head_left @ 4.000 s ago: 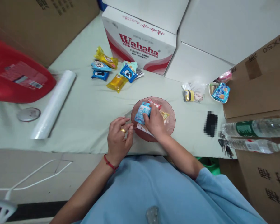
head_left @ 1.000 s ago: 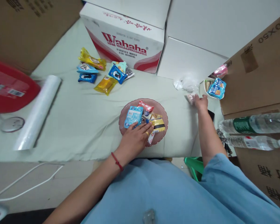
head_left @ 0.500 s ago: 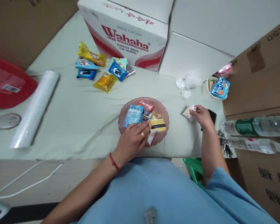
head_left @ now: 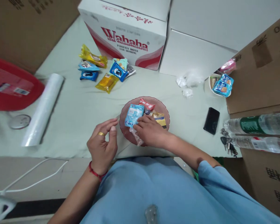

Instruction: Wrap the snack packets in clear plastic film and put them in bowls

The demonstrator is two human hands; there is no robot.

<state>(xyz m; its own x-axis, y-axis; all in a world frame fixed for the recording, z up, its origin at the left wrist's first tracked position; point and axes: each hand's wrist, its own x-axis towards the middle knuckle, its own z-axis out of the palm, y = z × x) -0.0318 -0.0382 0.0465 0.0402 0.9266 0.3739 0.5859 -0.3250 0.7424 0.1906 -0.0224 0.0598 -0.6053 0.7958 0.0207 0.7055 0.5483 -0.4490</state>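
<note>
Right hand (head_left: pixel 151 129) is forming a curled grip over the far end of a clear-wrapped packet (head_left: pixel 136 137), but its own fingers are hiding the contact, so whether they are pinching or only pressing, I cannot tell. That packet is lying on the near left part of a scalloped pink plate (head_left: pixel 164 109), just below a light-blue snack packet (head_left: pixel 133 113). It is looking light and soft, its film probably slippery and its contents possibly brittle, so a gentle fingertip hold on the loose wrapper would seem to be suiting it better than a squeeze at the middle. Toward the plate's far side a red packet (head_left: pixel 147 105) is resting, and a yellow-banded packet (head_left: pixel 161 120) is showing beyond the right hand. Left hand (head_left: pixel 102 141) is hovering just beside the plate's left rim, thumb and fingers spread, holding nothing. Farther out on the cloth-covered desk (head_left: pixel 88 109), crumpled clear plastic (head_left: pixel 193 80) is lying near a white tub (head_left: pixel 208 88), a black phone (head_left: pixel 211 120) is resting to the right, and a Wahaha carton (head_left: pixel 126 39) is standing behind.
</note>
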